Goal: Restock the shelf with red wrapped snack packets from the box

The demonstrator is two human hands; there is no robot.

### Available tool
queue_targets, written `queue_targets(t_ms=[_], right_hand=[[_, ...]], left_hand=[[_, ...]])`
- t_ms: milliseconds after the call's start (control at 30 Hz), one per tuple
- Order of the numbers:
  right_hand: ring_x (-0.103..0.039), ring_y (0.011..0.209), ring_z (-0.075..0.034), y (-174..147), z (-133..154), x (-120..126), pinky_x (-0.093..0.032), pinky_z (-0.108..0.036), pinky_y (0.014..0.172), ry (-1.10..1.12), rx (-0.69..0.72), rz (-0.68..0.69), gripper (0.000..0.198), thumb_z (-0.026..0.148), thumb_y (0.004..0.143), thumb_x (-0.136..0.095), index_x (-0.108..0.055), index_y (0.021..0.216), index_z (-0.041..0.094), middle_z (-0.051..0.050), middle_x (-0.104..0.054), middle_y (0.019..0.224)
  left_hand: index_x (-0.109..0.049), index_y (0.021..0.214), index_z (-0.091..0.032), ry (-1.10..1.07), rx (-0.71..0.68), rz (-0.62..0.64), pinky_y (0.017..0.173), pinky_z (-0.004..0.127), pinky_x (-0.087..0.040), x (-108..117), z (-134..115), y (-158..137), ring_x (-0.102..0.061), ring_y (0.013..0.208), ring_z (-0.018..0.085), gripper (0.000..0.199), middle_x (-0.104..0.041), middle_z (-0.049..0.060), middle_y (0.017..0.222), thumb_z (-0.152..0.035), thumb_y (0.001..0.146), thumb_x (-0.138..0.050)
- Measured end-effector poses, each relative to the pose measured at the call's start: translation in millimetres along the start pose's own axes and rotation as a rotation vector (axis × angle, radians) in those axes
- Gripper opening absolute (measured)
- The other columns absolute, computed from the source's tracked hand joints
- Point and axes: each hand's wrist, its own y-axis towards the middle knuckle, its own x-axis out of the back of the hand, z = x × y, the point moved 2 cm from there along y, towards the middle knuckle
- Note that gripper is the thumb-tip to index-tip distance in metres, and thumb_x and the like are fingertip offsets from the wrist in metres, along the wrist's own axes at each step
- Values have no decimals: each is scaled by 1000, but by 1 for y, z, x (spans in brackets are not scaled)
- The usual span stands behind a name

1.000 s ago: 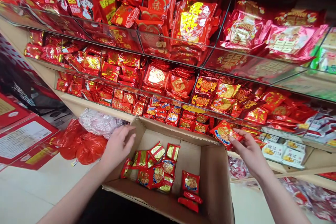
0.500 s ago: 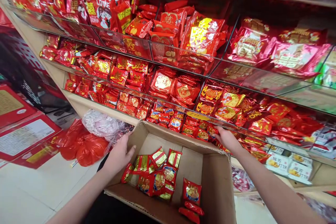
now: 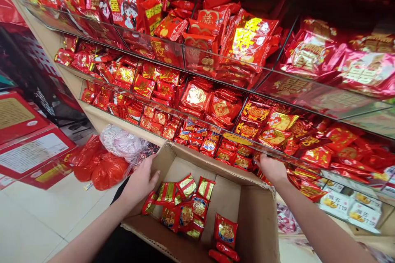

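A brown cardboard box [image 3: 256,222] sits tilted across my lap, its far rim against the lowest shelf row. My left hand [image 3: 143,183] grips its left wall, thumb inside. Small red and gold snack packets [image 3: 187,213] lie loose on the box bottom, with more red packets [image 3: 226,229] near its right wall. My right hand [image 3: 273,168] reaches past the far right corner into the low shelf compartment. Its fingers are curled at the packets there; the fingertips and whatever they hold are hidden. Red packets [image 3: 243,161] fill the compartment just left of it.
Clear plastic shelf fronts [image 3: 173,109] run above my right hand. Upper rows hold larger red bags [image 3: 247,41]. White boxed snacks [image 3: 348,205] stand at the lower right. Red plastic bags [image 3: 108,168] and printed red cartons [image 3: 33,152] are on the floor at left.
My right hand has moved slightly right and deeper among the low packets, its fingers now less visible. My left hand and the box are nearly unchanged; the view has shifted slightly.
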Motion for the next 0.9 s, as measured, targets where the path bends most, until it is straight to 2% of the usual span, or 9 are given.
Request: queue_targets(t_ms=[133,300,567,667,767,833,900], right_hand=[[-62,79,-28,15,6,0,-46,-37,63,-8,46,42,32,32,85,-37,-55,95,7,-19,-62,79],[-61,82,-27,21,5,-6,-46,-35,65,21,85,113,30,36,78,-50,-60,92,12,-17,-63,85],[-61,80,-28,32,11,-15,-44,-40,70,41,53,118,21,17,79,-45,-65,84,10,-20,-63,77],[-59,87,-31,36,13,-13,-42,-43,73,62,54,83,24,15,80,-41,-62,88,8,-24,-61,84],[-59,84,-33,31,8,-11,-43,-44,67,94,71,79,26,19,81,-41,-57,99,8,-23,-60,87],[-60,81,-31,22,3,-10,-43,-42,65,125,115,83,31,22,83,-38,-50,108,9,-21,-60,88],[-60,81,-25,13,-1,-11,-43,-37,68,173,202,103,29,24,86,-33,-48,108,13,-16,-60,90]], left_hand=[[-25,123,-17,28,-1,-23,90,35,-40,-1,2,-1,-47,111,22,47,-45,10,121,-29,80,-39],[-26,122,-19,44,37,-25,84,34,-44,-2,1,-2,-52,102,22,46,-50,9,113,-29,80,-39],[-25,122,-18,101,41,-4,76,33,-47,-3,0,0,-56,96,22,47,-50,10,111,-30,79,-39],[-25,123,-18,122,56,14,73,33,-47,-2,0,0,-57,94,23,47,-52,10,109,-30,79,-39],[-26,122,-18,137,62,10,72,33,-48,-2,0,0,-58,93,23,46,-54,10,106,-30,79,-39],[-27,122,-18,139,53,-13,72,33,-48,-2,0,0,-58,93,23,46,-55,9,105,-29,79,-40],[-28,122,-18,139,46,-24,72,33,-48,-3,-1,1,-58,92,23,47,-55,9,105,-29,78,-40]])
